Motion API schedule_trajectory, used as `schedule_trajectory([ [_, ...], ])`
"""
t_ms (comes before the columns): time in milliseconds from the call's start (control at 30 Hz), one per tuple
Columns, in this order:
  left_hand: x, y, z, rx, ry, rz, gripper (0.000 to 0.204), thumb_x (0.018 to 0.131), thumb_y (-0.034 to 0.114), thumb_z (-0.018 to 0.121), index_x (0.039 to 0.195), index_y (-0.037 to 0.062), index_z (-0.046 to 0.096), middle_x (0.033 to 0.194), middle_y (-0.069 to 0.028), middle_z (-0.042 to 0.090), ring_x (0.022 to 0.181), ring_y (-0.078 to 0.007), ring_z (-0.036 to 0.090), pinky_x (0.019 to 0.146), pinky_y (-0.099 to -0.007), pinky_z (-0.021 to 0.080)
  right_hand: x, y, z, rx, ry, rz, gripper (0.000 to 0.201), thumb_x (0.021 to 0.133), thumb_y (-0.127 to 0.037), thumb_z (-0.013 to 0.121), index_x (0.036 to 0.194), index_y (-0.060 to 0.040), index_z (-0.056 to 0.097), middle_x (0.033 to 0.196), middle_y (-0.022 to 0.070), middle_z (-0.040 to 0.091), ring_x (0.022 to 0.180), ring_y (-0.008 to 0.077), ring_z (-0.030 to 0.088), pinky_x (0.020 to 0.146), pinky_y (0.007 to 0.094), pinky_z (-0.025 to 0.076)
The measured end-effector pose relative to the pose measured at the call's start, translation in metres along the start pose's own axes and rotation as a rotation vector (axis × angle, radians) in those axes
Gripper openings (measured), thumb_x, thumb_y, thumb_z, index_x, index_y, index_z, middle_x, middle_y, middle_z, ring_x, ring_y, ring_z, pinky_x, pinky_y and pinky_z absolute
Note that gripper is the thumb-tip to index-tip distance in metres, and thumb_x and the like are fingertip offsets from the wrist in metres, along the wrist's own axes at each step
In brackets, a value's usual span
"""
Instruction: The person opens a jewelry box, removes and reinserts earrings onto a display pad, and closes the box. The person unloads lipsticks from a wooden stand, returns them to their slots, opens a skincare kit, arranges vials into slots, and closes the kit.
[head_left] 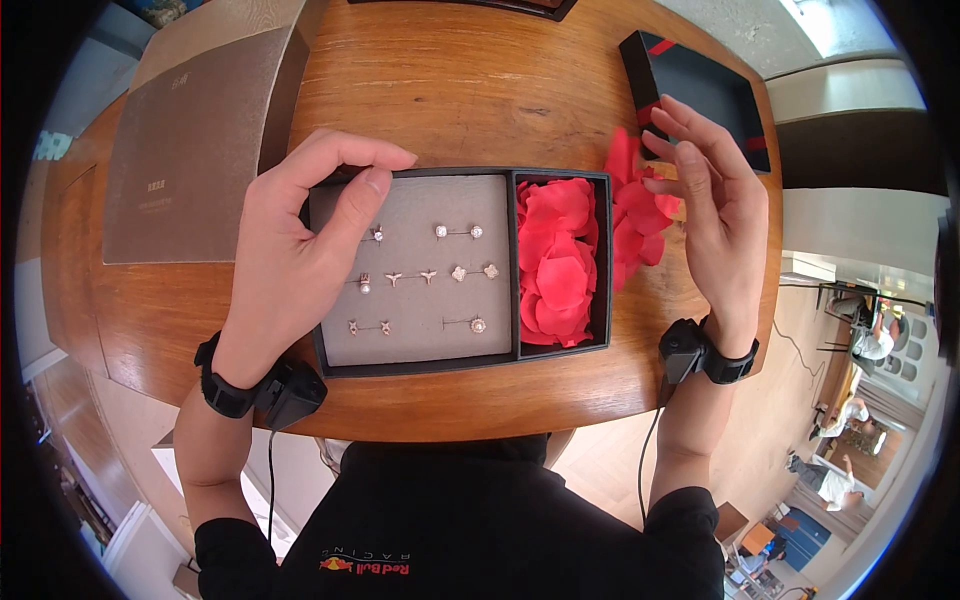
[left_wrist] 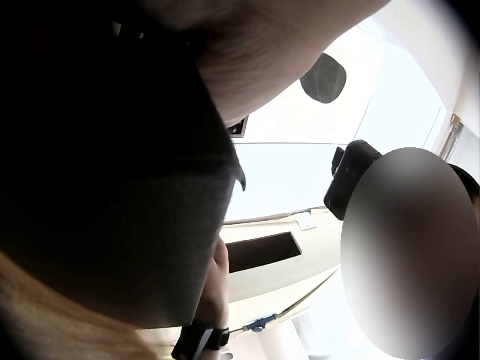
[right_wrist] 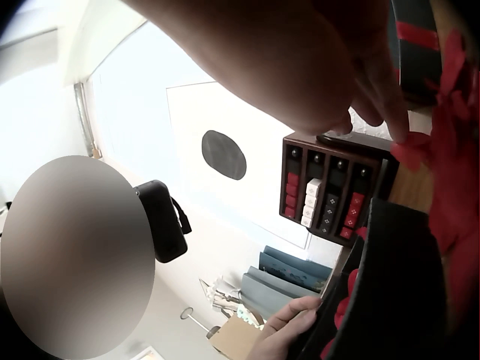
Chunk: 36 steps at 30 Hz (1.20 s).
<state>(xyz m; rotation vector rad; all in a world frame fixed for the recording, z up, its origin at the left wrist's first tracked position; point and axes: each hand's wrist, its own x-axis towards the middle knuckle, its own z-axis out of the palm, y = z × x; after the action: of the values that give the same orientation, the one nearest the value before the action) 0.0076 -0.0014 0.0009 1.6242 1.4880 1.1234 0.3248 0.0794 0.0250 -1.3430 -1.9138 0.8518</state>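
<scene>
A black-rimmed jewelry box (head_left: 430,361) lies on the wooden table, its grey pad (head_left: 420,205) bearing several pairs of earrings (head_left: 458,232). Red artificial petals (head_left: 560,270) fill its right compartment. My left hand (head_left: 300,245) holds the box at its far left rim, thumb inside and index finger along the edge; the thumb and wrist cover part of the pad. To the right of the box, my right hand (head_left: 715,200) is raised with fingers loosely spread and bent over loose red petals (head_left: 640,215). In the right wrist view, one petal (right_wrist: 411,152) is right at a fingertip.
The black lid (head_left: 700,85) with red ribbon lies beyond my right hand. At the left stands a large brown box (head_left: 190,160). A wooden rack (right_wrist: 330,187) with red, white and black pieces sits at the table's far side. People are in the background at right.
</scene>
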Motion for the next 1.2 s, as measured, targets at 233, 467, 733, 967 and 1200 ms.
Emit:
schedule_trajectory([
  [233, -0.001, 0.001, 0.000, 0.002, -0.005, -0.001, 0.014, 0.104, 0.008, 0.065, 0.111, 0.0022, 0.076, 0.100, -0.0048, 0.075, 0.093, -0.0124, 0.066, 0.087, -0.0275, 0.051, -0.005, -0.009, 0.005, 0.072, 0.054, -0.095, 0.024, 0.107, -0.010, 0.064, 0.129, -0.0023, 0.073, 0.120, 0.0114, 0.077, 0.104, 0.0166, 0.074, 0.084, 0.0301, 0.060],
  [467, 0.000, -0.002, 0.001, 0.002, -0.004, 0.032, 0.015, 0.105, 0.010, 0.065, 0.111, 0.0021, 0.076, 0.100, -0.0056, 0.074, 0.092, -0.0134, 0.066, 0.085, -0.0278, 0.051, -0.017, -0.040, 0.016, -0.309, -0.250, -0.480, 0.049, 0.073, -0.014, 0.091, 0.118, -0.0020, 0.077, 0.114, 0.0128, 0.074, 0.103, 0.0299, 0.069, 0.095, 0.0390, 0.055],
  [733, -0.001, 0.002, -0.001, 0.013, -0.034, -0.024, 0.015, 0.105, 0.009, 0.065, 0.112, 0.0017, 0.076, 0.106, -0.0057, 0.075, 0.101, -0.0131, 0.068, 0.092, -0.0273, 0.050, -0.023, -0.039, 0.024, -0.481, -0.344, -0.526, 0.049, 0.065, -0.008, 0.090, 0.113, -0.0033, 0.080, 0.106, 0.0078, 0.075, 0.103, 0.0304, 0.065, 0.095, 0.0431, 0.053],
  [967, -0.001, 0.002, -0.002, 0.015, -0.045, -0.025, 0.014, 0.105, 0.010, 0.066, 0.112, 0.0023, 0.076, 0.106, -0.0060, 0.074, 0.102, -0.0146, 0.067, 0.094, -0.0287, 0.050, -0.020, -0.034, 0.013, -0.035, 0.003, -0.219, 0.008, 0.092, -0.005, 0.081, 0.100, -0.0043, 0.079, 0.094, 0.0053, 0.074, 0.081, 0.0145, 0.066, 0.075, 0.0265, 0.051],
  [1200, -0.002, 0.001, -0.002, 0.002, -0.048, -0.030, 0.014, 0.104, 0.011, 0.067, 0.112, 0.0022, 0.075, 0.107, -0.0060, 0.074, 0.102, -0.0145, 0.067, 0.094, -0.0287, 0.050, -0.005, -0.008, -0.012, -0.266, 0.085, -0.003, 0.013, 0.095, -0.014, 0.083, 0.099, -0.0029, 0.078, 0.078, 0.0041, 0.070, 0.070, 0.0048, 0.058, 0.066, 0.0245, 0.046],
])
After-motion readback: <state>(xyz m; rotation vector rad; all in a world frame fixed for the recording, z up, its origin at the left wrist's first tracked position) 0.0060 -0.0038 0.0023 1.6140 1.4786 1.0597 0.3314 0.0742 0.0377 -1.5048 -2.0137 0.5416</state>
